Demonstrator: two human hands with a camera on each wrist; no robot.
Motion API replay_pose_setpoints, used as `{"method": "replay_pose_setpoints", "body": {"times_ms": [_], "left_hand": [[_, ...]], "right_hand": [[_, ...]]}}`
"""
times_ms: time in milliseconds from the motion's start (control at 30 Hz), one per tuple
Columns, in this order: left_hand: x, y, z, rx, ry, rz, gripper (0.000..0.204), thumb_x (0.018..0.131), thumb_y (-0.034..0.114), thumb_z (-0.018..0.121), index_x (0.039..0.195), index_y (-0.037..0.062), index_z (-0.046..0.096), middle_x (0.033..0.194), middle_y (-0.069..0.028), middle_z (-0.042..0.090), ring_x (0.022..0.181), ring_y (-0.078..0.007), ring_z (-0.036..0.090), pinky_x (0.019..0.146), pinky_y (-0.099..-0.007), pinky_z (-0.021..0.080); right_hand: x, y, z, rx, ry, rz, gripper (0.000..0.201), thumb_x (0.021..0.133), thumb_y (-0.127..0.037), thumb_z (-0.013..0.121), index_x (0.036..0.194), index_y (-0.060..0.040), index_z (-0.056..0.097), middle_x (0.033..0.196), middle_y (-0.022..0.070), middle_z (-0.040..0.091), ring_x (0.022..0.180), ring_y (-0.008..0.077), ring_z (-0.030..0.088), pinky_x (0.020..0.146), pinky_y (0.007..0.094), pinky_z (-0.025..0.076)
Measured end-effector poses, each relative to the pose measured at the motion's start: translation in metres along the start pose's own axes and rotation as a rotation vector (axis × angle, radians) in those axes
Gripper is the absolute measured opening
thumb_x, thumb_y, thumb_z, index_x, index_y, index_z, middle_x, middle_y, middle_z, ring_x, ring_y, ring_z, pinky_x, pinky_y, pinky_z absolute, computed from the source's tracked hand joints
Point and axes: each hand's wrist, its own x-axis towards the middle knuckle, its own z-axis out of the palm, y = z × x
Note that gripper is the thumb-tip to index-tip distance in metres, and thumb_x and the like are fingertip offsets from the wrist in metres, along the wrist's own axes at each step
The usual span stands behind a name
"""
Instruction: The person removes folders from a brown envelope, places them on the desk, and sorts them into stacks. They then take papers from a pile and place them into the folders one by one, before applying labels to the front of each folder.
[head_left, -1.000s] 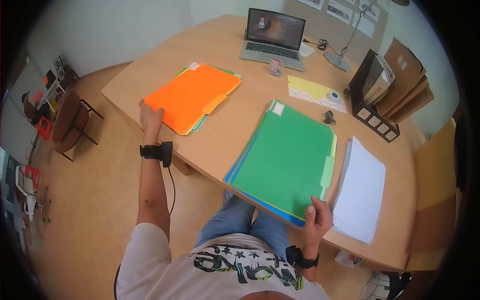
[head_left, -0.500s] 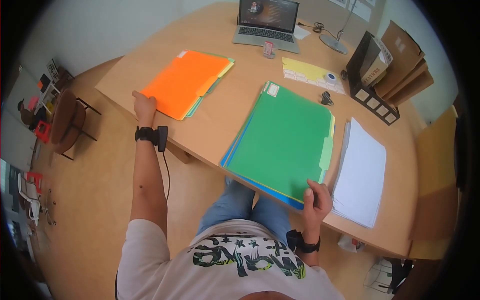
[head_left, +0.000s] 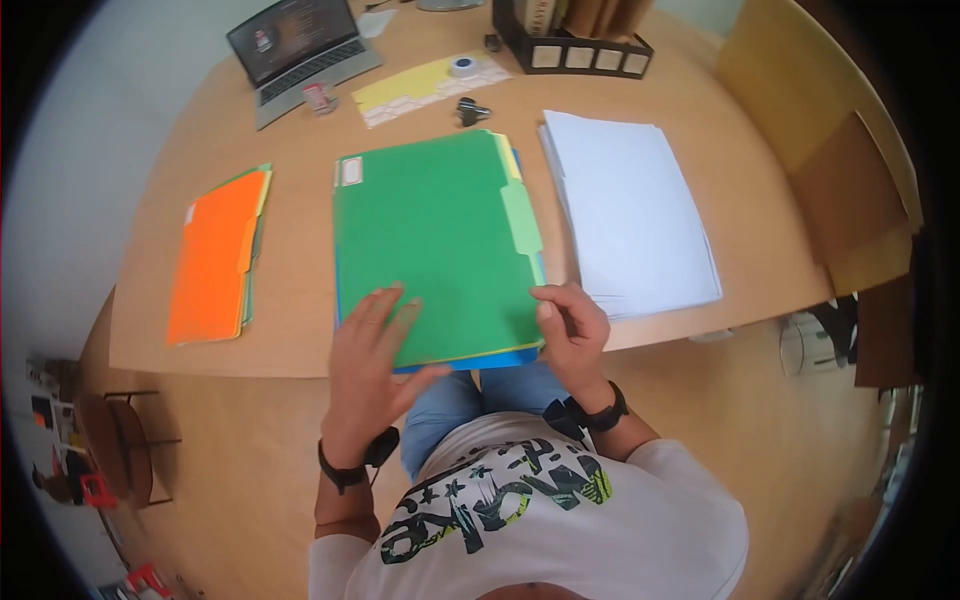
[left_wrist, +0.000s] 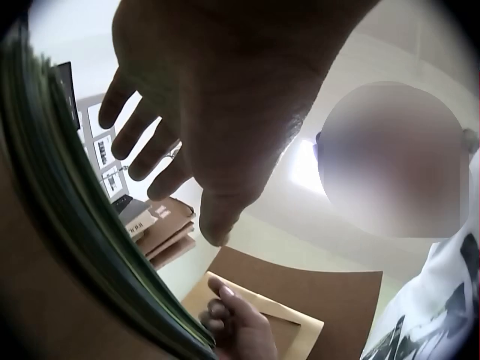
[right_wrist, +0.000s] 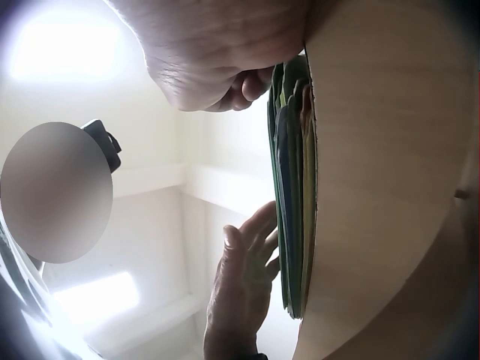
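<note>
A stack of folders with a green one on top lies at the table's front edge; blue and yellow edges show beneath. My left hand is over its front left corner, fingers spread; the left wrist view shows the palm beside the stack's layered edges. My right hand is at the front right corner, fingers loosely curled, fingertips by the folder edge. In the right wrist view its curled fingers are near one end of the stack; I cannot see them gripping it.
Orange-topped folders lie at the left, white papers at the right. Behind are a laptop, a small red-and-white item, a yellow sheet, a tape roll, black clips and a black organizer.
My left hand has left the orange folders and come right to the green-topped stack. The right hand has stayed by that stack's corner. The head view has turned to the right.
</note>
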Motion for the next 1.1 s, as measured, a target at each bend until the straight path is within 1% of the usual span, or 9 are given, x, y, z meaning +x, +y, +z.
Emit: {"method": "replay_pose_setpoints", "body": {"times_ms": [100, 200, 233, 300, 433, 533, 600, 900, 1100], "left_hand": [[0.007, 0.005, 0.027, -0.024, -0.103, -0.042, 0.062, 0.071, 0.037, 0.077, 0.121, 0.0040, 0.059, 0.128, -0.0166, 0.054, 0.119, -0.0369, 0.048, 0.097, -0.0453, 0.040], [0.006, -0.005, 0.027, -0.042, -0.109, -0.002, 0.058, 0.073, 0.038, 0.077, 0.117, 0.0048, 0.060, 0.126, -0.0152, 0.054, 0.111, -0.0353, 0.050, 0.090, -0.0454, 0.042], [0.007, -0.005, 0.027, -0.064, -0.108, -0.003, 0.057, 0.073, 0.038, 0.077, 0.116, 0.0046, 0.061, 0.125, -0.0146, 0.055, 0.110, -0.0348, 0.051, 0.090, -0.0449, 0.042], [0.008, -0.005, 0.023, -0.107, -0.113, -0.018, 0.054, 0.073, 0.037, 0.077, 0.114, 0.0043, 0.062, 0.123, -0.0134, 0.056, 0.109, -0.0338, 0.051, 0.089, -0.0439, 0.043], [0.006, -0.011, 0.026, -0.177, -0.073, -0.028, 0.038, 0.084, 0.027, 0.068, 0.112, 0.0033, 0.063, 0.116, -0.0144, 0.061, 0.103, -0.0337, 0.056, 0.086, -0.0428, 0.045], [0.003, -0.015, 0.031, -0.268, 0.005, -0.108, 0.028, 0.091, 0.018, 0.059, 0.113, 0.0021, 0.062, 0.113, -0.0163, 0.063, 0.099, -0.0349, 0.058, 0.085, -0.0423, 0.047], [-0.002, -0.014, 0.036, -0.191, 0.034, -0.145, 0.025, 0.094, 0.012, 0.052, 0.115, 0.0007, 0.061, 0.112, -0.0176, 0.063, 0.098, -0.0358, 0.059, 0.085, -0.0419, 0.047], [0.002, -0.002, 0.032, -0.110, 0.060, -0.026, 0.057, 0.068, 0.000, 0.058, 0.125, -0.0012, 0.053, 0.120, -0.0189, 0.060, 0.105, -0.0368, 0.057, 0.089, -0.0433, 0.047], [-0.002, -0.012, 0.036, -0.100, 0.015, -0.033, 0.051, 0.072, -0.001, 0.061, 0.123, -0.0010, 0.057, 0.123, -0.0184, 0.059, 0.110, -0.0360, 0.055, 0.092, -0.0428, 0.045]], "right_hand": [[-0.004, -0.005, -0.007, -0.053, -0.038, 0.052, 0.014, 0.090, -0.009, 0.062, 0.099, 0.0016, 0.066, 0.075, 0.0043, 0.055, 0.065, 0.0100, 0.048, 0.057, 0.0234, 0.037], [-0.008, -0.017, -0.025, -0.263, -0.059, -0.093, 0.016, 0.086, -0.008, 0.066, 0.098, 0.0013, 0.067, 0.076, 0.0072, 0.057, 0.064, 0.0131, 0.050, 0.056, 0.0245, 0.037], [-0.007, -0.017, -0.036, -0.307, -0.051, -0.165, 0.020, 0.080, -0.003, 0.067, 0.100, -0.0028, 0.069, 0.080, 0.0110, 0.062, 0.064, 0.0204, 0.058, 0.056, 0.0290, 0.044], [-0.001, -0.018, -0.058, -0.441, 0.034, -0.165, 0.026, 0.077, -0.006, 0.070, 0.103, -0.0039, 0.068, 0.086, 0.0113, 0.063, 0.072, 0.0234, 0.059, 0.062, 0.0312, 0.047], [0.016, -0.013, -0.088, -0.738, 0.095, -0.123, 0.043, 0.073, -0.020, 0.077, 0.112, -0.0064, 0.065, 0.104, 0.0118, 0.062, 0.094, 0.0286, 0.058, 0.080, 0.0373, 0.047], [0.014, -0.002, -0.097, -0.837, -0.012, -0.019, 0.053, 0.070, -0.029, 0.079, 0.117, -0.0083, 0.063, 0.114, 0.0106, 0.059, 0.106, 0.0297, 0.053, 0.088, 0.0404, 0.044], [0.013, 0.000, -0.095, -0.915, -0.053, 0.001, 0.054, 0.070, -0.032, 0.078, 0.117, -0.0089, 0.063, 0.113, 0.0106, 0.059, 0.104, 0.0300, 0.054, 0.086, 0.0408, 0.044], [0.018, -0.007, -0.085, -1.069, -0.145, 0.056, 0.048, 0.074, -0.034, 0.072, 0.116, -0.0110, 0.064, 0.106, 0.0110, 0.057, 0.097, 0.0299, 0.053, 0.083, 0.0403, 0.041], [0.018, -0.003, -0.080, -0.996, -0.039, 0.211, 0.034, 0.088, -0.026, 0.061, 0.116, -0.0056, 0.063, 0.104, 0.0138, 0.056, 0.097, 0.0318, 0.053, 0.083, 0.0402, 0.041]]}}
